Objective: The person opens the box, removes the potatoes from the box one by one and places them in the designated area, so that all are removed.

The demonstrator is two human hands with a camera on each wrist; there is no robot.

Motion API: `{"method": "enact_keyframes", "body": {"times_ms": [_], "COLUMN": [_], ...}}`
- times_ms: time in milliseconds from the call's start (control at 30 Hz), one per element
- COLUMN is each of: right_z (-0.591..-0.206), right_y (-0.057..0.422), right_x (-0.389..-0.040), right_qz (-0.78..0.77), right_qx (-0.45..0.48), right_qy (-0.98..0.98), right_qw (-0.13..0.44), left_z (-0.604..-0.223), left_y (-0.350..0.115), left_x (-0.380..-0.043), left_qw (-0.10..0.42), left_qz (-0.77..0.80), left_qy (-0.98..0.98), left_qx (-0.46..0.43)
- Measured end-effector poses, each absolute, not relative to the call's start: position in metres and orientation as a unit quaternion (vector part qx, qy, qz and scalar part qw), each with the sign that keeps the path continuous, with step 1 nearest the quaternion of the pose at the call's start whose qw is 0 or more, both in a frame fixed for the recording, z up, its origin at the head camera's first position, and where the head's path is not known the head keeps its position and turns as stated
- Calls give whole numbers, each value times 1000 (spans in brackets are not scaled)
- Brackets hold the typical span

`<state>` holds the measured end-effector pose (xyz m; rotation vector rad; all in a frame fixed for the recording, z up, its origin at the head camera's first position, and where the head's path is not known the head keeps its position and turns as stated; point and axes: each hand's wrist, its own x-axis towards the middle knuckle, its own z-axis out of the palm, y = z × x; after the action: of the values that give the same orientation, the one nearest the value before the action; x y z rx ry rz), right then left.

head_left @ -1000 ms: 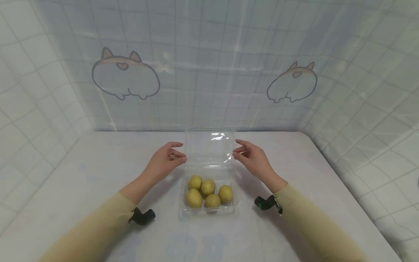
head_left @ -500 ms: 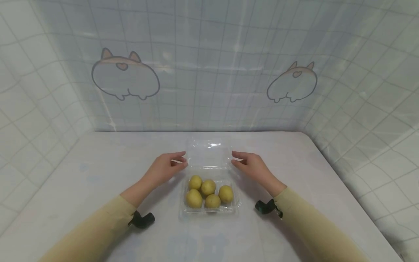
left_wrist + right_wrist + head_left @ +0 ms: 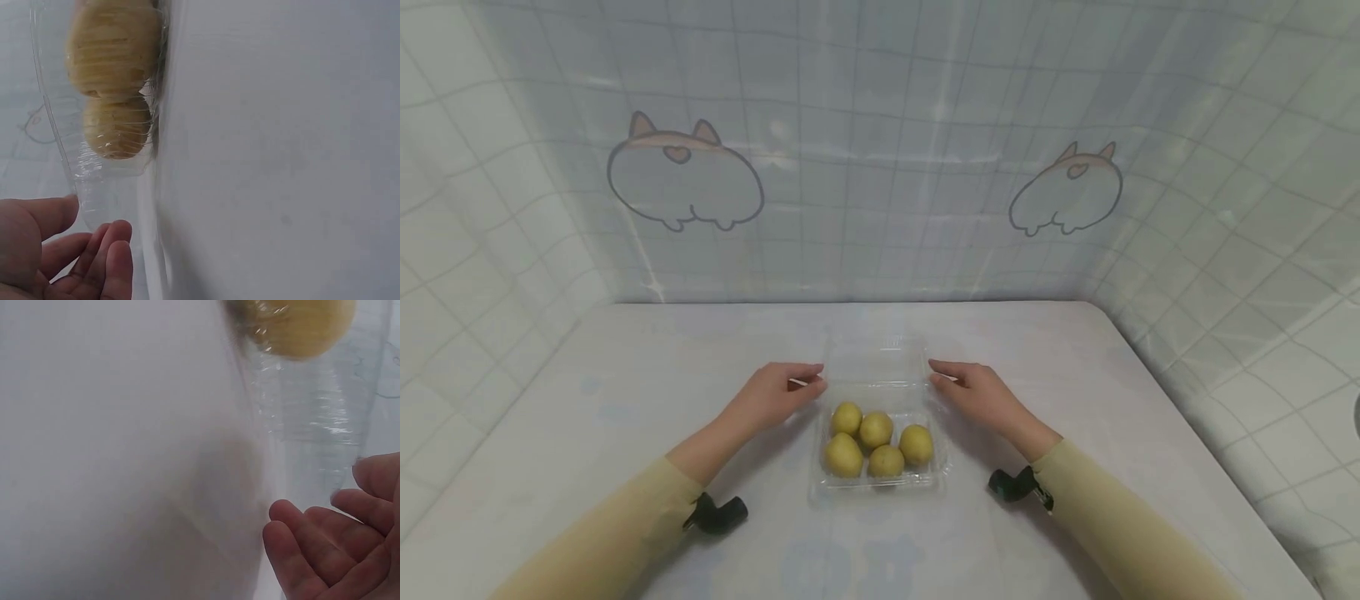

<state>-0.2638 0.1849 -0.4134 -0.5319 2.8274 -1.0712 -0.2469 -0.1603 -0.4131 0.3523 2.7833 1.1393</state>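
Observation:
A clear plastic clamshell container (image 3: pixel 880 482) stands on the table with several round yellow potatoes (image 3: pixel 844 454) in its base. Its hinged lid (image 3: pixel 877 358) leans back behind the base, low toward the tabletop. My left hand (image 3: pixel 775 396) is at the lid's left edge, thumb and fingers apart and relaxed. At the right edge, my right hand (image 3: pixel 981 396) mirrors it. In the left wrist view the thumb tip of the left hand (image 3: pixel 69 256) meets the plastic rim. In the right wrist view, thumb and index fingertips of the right hand (image 3: pixel 337 544) lie right at the lid's edge.
A white cloth covers the table (image 3: pixel 647 400). Behind it hangs a grid-patterned curtain (image 3: pixel 880 208) with two cartoon animal prints. Black wrist devices (image 3: pixel 718 515) stick out from both sleeves.
The lid has tipped further back and down from a more upright stance. Both hands have come lower and nearer along its sides. The potatoes and the base have stayed in place.

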Motion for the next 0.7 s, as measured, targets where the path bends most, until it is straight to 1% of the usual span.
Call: {"method": "enact_keyframes", "body": {"times_ms": [133, 433, 533, 700], "right_z": [-410, -405, -405, -405], "right_y": [187, 193, 194, 195], "right_x": [-259, -247, -240, -229], "right_qz": [-356, -381, -389, -396], "right_qx": [-175, -168, -170, -177], "right_qy": [917, 907, 903, 899], "right_qw": [34, 61, 68, 65], "left_z": [-412, -411, -412, -416], "left_y": [-163, -164, -166, -171], "left_x": [-242, -229, -224, -214], "left_qw": [53, 70, 84, 126], "left_qz": [375, 386, 390, 392], "left_qy": [917, 911, 907, 893], "left_qx": [124, 125, 136, 180]}}
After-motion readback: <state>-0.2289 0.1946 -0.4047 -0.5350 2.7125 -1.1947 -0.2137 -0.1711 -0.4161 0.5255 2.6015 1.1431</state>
